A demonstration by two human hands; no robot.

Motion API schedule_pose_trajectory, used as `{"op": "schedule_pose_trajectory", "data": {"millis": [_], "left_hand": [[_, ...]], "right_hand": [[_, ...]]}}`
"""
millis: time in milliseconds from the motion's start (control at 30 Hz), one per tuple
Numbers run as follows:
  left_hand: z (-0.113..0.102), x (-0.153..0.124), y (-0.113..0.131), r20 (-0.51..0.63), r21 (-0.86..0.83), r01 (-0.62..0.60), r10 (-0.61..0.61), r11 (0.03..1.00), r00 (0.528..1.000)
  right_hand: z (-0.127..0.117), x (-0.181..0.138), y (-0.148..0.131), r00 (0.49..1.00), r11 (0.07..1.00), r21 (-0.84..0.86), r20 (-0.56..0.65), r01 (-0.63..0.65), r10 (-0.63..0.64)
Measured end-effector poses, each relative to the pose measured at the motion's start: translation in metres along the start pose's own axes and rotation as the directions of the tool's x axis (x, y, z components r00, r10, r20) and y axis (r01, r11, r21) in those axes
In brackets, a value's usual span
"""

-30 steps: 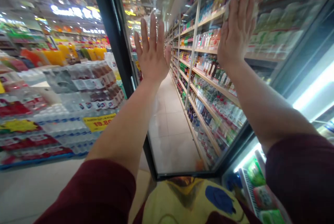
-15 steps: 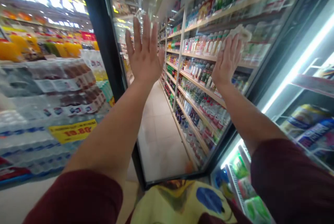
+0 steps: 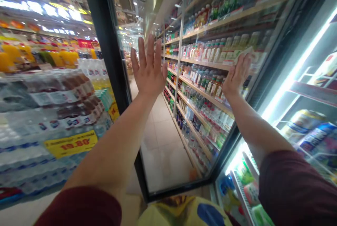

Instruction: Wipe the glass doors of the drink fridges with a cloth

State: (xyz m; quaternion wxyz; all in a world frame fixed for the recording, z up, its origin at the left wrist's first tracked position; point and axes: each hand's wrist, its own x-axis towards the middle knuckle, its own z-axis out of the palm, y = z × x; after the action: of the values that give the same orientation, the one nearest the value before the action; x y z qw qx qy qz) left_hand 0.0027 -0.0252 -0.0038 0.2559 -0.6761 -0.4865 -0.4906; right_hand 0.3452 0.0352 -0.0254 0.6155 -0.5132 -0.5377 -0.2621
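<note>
A glass cooler door [image 3: 168, 169] with a black frame stands swung out before me. My left hand [image 3: 149, 69] lies on the glass in its upper left part, fingers spread, holding nothing. On the right side of the pane, my right hand [image 3: 237, 75] presses a pale, thin cloth [image 3: 243, 53] to the glass under its fingers. Most of that cloth is hidden behind the hand; its upper edge shows above the fingertips. Shelves of bottled drinks [image 3: 210, 48] appear through or in the glass; I cannot tell which.
On the right is the lit cooler interior, with wire shelves and packaged goods [image 3: 310, 127]. Stacked bottle packs [image 3: 55, 110] with a yellow price sign [image 3: 72, 144] stand at the left. The door's black edge [image 3: 105, 43] runs between them and my left arm.
Both hands appear lower in the view, and the right hand with the cloth is farther right on the glass. The camera view has shifted too. My left hand remains spread.
</note>
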Motion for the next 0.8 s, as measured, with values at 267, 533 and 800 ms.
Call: {"op": "schedule_pose_trajectory", "data": {"millis": [267, 533, 800], "left_hand": [[0.005, 0.002, -0.004, -0.019, -0.081, 0.001, -0.003, 0.997, 1.0], [0.003, 0.001, -0.001, -0.006, -0.015, -0.002, 0.002, 1.0, 1.0], [0.003, 0.0, -0.002, -0.021, -0.046, -0.01, 0.009, 0.999, 1.0]], "right_hand": [[-0.007, -0.02, 0.036, 0.989, 0.988, 0.056, -0.042, -0.141, 0.143], [0.002, -0.016, 0.026, 0.97, 0.971, 0.082, -0.071, -0.226, 0.232], [0.014, -0.09, -0.028, 0.995, 0.997, 0.05, 0.08, 0.053, -0.057]]}}
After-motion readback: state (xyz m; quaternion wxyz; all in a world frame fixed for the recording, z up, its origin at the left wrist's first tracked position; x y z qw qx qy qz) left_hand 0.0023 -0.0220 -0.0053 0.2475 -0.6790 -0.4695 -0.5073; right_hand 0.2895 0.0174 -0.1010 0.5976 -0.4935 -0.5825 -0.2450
